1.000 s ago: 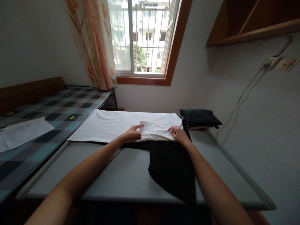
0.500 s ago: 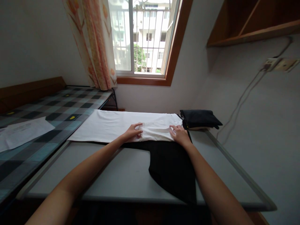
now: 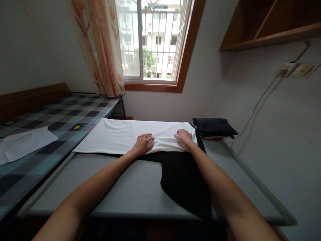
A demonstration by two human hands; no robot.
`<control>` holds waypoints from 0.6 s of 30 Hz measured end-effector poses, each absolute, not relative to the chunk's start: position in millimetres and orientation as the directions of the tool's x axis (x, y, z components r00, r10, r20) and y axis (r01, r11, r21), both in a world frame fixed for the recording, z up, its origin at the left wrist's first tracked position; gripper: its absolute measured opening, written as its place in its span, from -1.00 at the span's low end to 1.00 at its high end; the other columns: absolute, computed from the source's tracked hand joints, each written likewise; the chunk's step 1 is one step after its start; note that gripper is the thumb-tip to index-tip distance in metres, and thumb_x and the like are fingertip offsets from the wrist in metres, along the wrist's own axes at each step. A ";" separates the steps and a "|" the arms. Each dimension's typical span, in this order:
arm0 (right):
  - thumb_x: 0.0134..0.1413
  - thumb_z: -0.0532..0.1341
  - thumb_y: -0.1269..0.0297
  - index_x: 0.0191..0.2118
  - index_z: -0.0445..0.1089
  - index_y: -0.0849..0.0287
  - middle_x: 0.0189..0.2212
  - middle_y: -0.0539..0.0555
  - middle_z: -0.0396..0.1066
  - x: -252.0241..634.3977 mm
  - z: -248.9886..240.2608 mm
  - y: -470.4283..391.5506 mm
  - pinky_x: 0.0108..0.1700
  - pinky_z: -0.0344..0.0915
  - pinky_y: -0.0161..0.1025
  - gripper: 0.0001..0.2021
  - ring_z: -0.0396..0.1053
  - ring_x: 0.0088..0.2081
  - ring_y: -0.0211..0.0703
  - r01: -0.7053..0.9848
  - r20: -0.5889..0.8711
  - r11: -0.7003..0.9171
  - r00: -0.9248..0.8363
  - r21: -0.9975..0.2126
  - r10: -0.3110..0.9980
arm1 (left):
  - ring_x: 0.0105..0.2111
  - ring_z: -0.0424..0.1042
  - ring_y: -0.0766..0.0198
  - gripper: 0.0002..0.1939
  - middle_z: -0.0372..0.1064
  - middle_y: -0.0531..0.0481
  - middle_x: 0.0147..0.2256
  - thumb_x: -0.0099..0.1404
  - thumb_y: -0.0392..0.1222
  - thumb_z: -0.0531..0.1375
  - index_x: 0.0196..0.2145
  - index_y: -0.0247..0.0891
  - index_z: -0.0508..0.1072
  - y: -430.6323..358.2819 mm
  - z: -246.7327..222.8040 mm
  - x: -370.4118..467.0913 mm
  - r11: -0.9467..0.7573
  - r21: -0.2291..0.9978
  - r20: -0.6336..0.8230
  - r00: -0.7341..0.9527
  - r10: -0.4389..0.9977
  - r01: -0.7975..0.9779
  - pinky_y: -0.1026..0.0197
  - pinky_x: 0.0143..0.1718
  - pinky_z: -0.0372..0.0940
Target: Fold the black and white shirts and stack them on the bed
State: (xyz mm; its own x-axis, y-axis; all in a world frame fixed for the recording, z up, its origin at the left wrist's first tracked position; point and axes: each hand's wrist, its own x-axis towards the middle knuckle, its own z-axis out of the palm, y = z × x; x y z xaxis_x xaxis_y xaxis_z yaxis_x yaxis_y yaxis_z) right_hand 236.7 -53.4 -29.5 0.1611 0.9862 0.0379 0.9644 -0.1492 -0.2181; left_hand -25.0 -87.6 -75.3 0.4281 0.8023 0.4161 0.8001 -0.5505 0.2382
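A long white cloth (image 3: 117, 134) lies flat across the far side of the grey-white table, lightly wrinkled toward its right part. Under its near edge a black cloth (image 3: 184, 180) shows, with a wide curved piece spreading toward the table's front edge. My left hand (image 3: 144, 144) rests on the white cloth's near part, fingers spread and palm down, open. Further right, my right hand (image 3: 184, 137) is on the wrinkled end of the white cloth with its fingers curled in. What those fingers hold, if anything, is hidden.
A dark folded pouch-like item (image 3: 214, 127) lies at the table's back right corner. To the left stands a bed with a checked cover (image 3: 85, 112) and paper sheets (image 3: 27, 142) on it. A window (image 3: 157, 43) and wooden shelf (image 3: 271, 38) are above; a cable (image 3: 255, 105) hangs at right.
My right hand has moved left and slightly away from me, its fingers now curled in. My left hand has turned palm down and flattened on the white cloth.
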 end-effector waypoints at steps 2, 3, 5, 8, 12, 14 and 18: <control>0.12 0.19 0.24 -0.10 0.49 0.16 -0.09 0.22 0.51 232.6 -28.5 -42.5 -0.04 0.27 -0.12 -0.74 0.43 -0.04 0.05 0.952 0.008 -0.162 0.170 -0.258 0.985 | 0.11 0.31 0.03 -0.69 0.37 -0.14 0.10 0.33 -0.10 0.12 -0.03 -0.15 0.51 -87.6 -75.3 -25.2 -0.550 0.237 0.414 0.429 0.803 0.801 -0.07 0.09 0.21; 0.13 0.18 0.25 -0.11 0.49 0.15 -0.11 0.21 0.52 230.7 -27.6 -37.9 -0.07 0.28 -0.15 -0.75 0.45 -0.06 0.03 0.945 0.014 -0.164 0.175 -0.282 0.984 | 0.10 0.31 0.03 -0.69 0.37 -0.14 0.10 0.34 -0.10 0.12 -0.02 -0.16 0.51 -87.8 -74.8 -25.4 -0.552 0.231 0.413 0.433 0.801 0.801 -0.06 0.09 0.20; 0.17 0.14 0.25 -0.07 0.47 0.13 -0.12 0.21 0.52 227.0 -25.4 -30.7 -0.11 0.29 -0.19 -0.74 0.46 -0.08 0.01 0.936 0.071 -0.154 0.186 -0.318 0.980 | 0.10 0.32 0.04 -0.69 0.37 -0.14 0.10 0.35 -0.09 0.10 -0.03 -0.16 0.51 -88.6 -73.1 -25.7 -0.555 0.212 0.413 0.441 0.797 0.805 -0.05 0.09 0.20; 0.20 0.11 0.27 0.00 0.43 0.11 -0.11 0.19 0.52 225.6 -23.6 -26.7 -0.12 0.28 -0.22 -0.71 0.45 -0.08 -0.02 0.931 0.137 -0.103 0.160 -0.351 0.978 | 0.10 0.32 0.04 -0.67 0.39 -0.14 0.09 0.38 -0.08 0.06 -0.01 -0.17 0.50 -91.0 -70.1 -25.7 -0.556 0.174 0.430 0.445 0.785 0.813 -0.04 0.10 0.17; 0.14 0.15 0.30 0.05 0.40 0.12 -0.13 0.15 0.53 240.9 -24.1 -38.7 -0.13 0.29 -0.24 -0.65 0.44 -0.08 -0.04 0.929 0.145 -0.094 0.155 -0.359 0.977 | 0.06 0.35 0.06 -0.70 0.43 -0.11 0.04 0.36 -0.09 0.07 -0.08 -0.16 0.52 -95.3 -66.3 -24.5 -0.540 0.144 0.427 0.440 0.790 0.829 -0.03 0.09 0.15; 0.15 0.14 0.23 0.00 0.44 0.13 -0.13 0.17 0.52 256.2 -25.0 -51.2 -0.15 0.29 -0.22 -0.68 0.45 -0.10 -0.02 0.932 0.134 -0.140 0.193 -0.334 0.972 | 0.04 0.35 0.05 -0.72 0.43 -0.11 0.04 0.34 -0.10 0.09 -0.10 -0.15 0.52 -96.9 -65.2 -23.7 -0.509 0.151 0.418 0.412 0.810 0.847 -0.04 0.09 0.14; 0.15 0.13 0.06 -0.21 0.54 0.18 -0.21 0.24 0.54 288.8 -31.1 -79.0 -0.24 0.27 -0.22 -0.66 0.47 -0.18 0.05 0.932 -0.003 -0.244 0.252 -0.269 0.968 | 0.04 0.34 0.03 -0.71 0.42 -0.11 0.05 0.31 -0.09 0.10 -0.08 -0.14 0.52 -96.7 -66.6 -23.0 -0.455 0.167 0.410 0.358 0.839 0.875 -0.06 0.11 0.11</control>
